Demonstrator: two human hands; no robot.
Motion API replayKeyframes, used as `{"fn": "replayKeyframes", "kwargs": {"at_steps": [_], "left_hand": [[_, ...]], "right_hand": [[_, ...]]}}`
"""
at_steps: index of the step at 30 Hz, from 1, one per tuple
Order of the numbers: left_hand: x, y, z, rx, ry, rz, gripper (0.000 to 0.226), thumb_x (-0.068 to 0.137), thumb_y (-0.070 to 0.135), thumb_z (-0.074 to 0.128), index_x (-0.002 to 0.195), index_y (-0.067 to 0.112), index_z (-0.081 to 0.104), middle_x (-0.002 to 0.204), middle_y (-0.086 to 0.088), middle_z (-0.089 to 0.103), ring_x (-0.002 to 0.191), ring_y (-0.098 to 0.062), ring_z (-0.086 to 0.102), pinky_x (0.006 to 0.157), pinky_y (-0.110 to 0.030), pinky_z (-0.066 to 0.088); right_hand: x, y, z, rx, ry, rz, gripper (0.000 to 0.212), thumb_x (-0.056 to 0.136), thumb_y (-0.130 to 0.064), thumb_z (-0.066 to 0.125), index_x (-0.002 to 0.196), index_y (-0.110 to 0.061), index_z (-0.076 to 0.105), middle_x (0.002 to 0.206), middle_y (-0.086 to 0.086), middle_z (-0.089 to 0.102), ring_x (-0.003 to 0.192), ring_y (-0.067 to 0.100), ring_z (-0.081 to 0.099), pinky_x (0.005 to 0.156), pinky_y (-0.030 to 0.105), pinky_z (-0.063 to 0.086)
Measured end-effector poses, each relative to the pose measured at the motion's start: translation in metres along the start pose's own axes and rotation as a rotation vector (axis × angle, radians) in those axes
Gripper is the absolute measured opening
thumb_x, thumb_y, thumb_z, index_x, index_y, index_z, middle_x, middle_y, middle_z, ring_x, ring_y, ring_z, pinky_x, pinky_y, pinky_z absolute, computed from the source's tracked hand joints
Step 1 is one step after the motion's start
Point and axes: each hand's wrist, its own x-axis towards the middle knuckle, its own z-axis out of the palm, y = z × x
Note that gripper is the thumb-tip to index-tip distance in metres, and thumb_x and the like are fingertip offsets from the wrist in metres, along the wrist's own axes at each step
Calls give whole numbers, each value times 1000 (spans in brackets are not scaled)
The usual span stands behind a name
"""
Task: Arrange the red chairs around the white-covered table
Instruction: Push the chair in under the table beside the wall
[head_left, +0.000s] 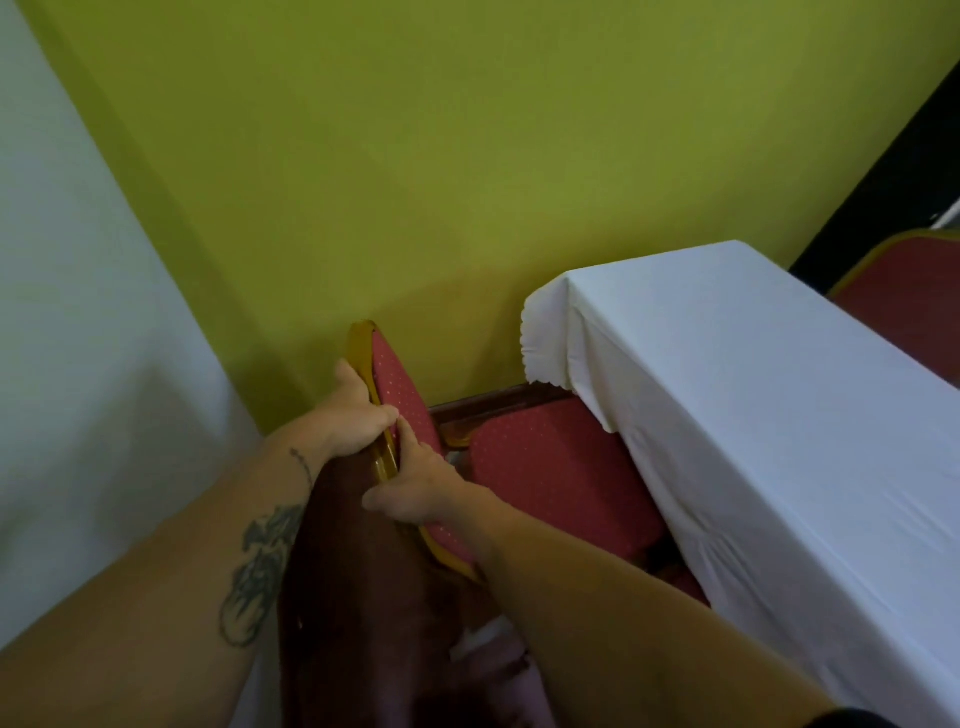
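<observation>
Green wall (415, 182) ahead — left hand (353, 415) and right hand (415, 493) both grip the chair (550, 467) backrest, table (753, 415) just right.

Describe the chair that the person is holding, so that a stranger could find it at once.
Start at the table with the white cloth, near the green wall. At its left side stands a red chair, its seat partly under the cloth. Unlike the other red chair beyond the table, both hands, left and right, grip its gold-framed backrest.
</observation>
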Motion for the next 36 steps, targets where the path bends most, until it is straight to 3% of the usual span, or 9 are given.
{"fn": "replayKeyframes", "kwargs": {"at_steps": [9, 12, 17, 20, 22, 24, 27, 31, 36], "left_hand": [[-27, 30, 29, 156, -158, -17, 117, 94, 34, 70, 154, -3, -24, 149, -22, 39, 116, -33, 58, 83, -36, 51], [-27, 40, 40, 180, -204, -35, 126, 88, 42, 73, 153, -4, -25, 165, -25, 17, 137, -40, 46, 105, -46, 49], [-41, 60, 65, 177, -282, -66, 64, 86, 39, 77, 126, -7, 56, 137, -20, 51, 114, -39, 65, 93, -54, 58], [-51, 70, 79, 274, -371, -52, 62, 84, 49, 75, 119, -2, 67, 122, -21, 66, 102, -41, 72, 87, -53, 61], [-45, 66, 95, 174, -397, -84, 81, 73, 53, 80, 124, -6, 60, 124, -21, 65, 104, -42, 70, 90, -51, 60], [-51, 64, 107, 45, -314, -102, 126, 57, 51, 84, 153, -4, 25, 137, -20, 55, 111, -40, 66, 90, -48, 59], [-72, 63, 128, -125, -62, -85, 120, 84, 23, 71, 156, 2, -23, 130, -14, 43, 111, -34, 60, 87, -41, 55], [-90, 55, 147, -308, 142, -49, 103, 93, 15, 63, 160, 10, -16, 154, -16, 35, 125, -33, 50, 86, -34, 40], [-93, 34, 136, -425, 172, -21, 89, 82, 10, 70, 155, 12, 19, 128, -16, 56, 110, -35, 61, 95, -52, 55]], "right_hand": [[-38, 28, -22, -110, 52, 30, 100, 86, -33, 74, 166, -27, 14, 148, 15, 54, 132, 41, 54, 106, 45, 50], [-46, 43, -38, -134, 46, 59, 100, 83, -37, 79, 164, -30, 21, 147, 12, 56, 130, 38, 58, 105, 44, 52], [-66, 71, -55, -102, 31, 73, 85, 83, -26, 76, 158, -28, 36, 99, -3, 68, 92, 19, 68, 84, 37, 58], [-82, 92, -64, -64, 29, 67, 87, 87, -20, 74, 162, -28, 31, 102, -3, 65, 87, 17, 66, 78, 34, 53], [-93, 104, -65, -57, 76, 53, 91, 85, -22, 75, 163, -33, 29, 123, 5, 64, 105, 26, 66, 85, 38, 55], [-101, 113, -61, -34, 124, 34, 89, 85, -26, 72, 162, -39, 29, 125, 5, 62, 112, 31, 65, 89, 39, 55], [-110, 119, -49, -39, 202, 3, 80, 85, -33, 65, 158, -42, 34, 129, 7, 64, 114, 35, 65, 96, 47, 56], [-122, 121, -38, -123, 243, -12, 63, 89, -30, 66, 149, -33, 47, 130, 11, 64, 118, 40, 63, 100, 50, 54], [-138, 134, -38, -194, 149, -61, 66, 96, -33, 62, 158, -26, 39, 144, 17, 55, 128, 43, 57, 105, 51, 51]]}}
